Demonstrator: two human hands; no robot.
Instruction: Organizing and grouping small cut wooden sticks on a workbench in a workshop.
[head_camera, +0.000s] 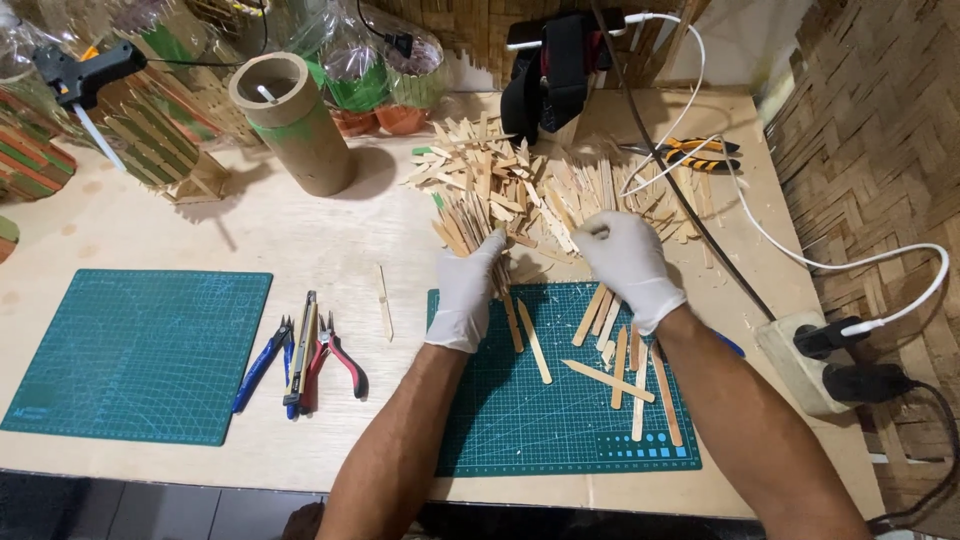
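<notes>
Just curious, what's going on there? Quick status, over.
Left hand holding a fan of wooden sticks. Right hand pinching one from the pile. Nothing in the way.

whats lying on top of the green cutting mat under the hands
Loose wooden sticks lie scattered on the right green mat. The gloved left hand and right hand cover its top edge, hiding whatever lies beneath them.

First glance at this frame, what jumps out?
The big heap of flat wooden sticks at the back middle of the table, with both white-gloved hands in it: the left hand grips a fanned bundle of sticks, the right hand pinches at the heap's edge. Below them, loose sticks lie scattered on a green cutting mat. A second green mat sits at the left, with pliers and a cutter beside it.
</notes>
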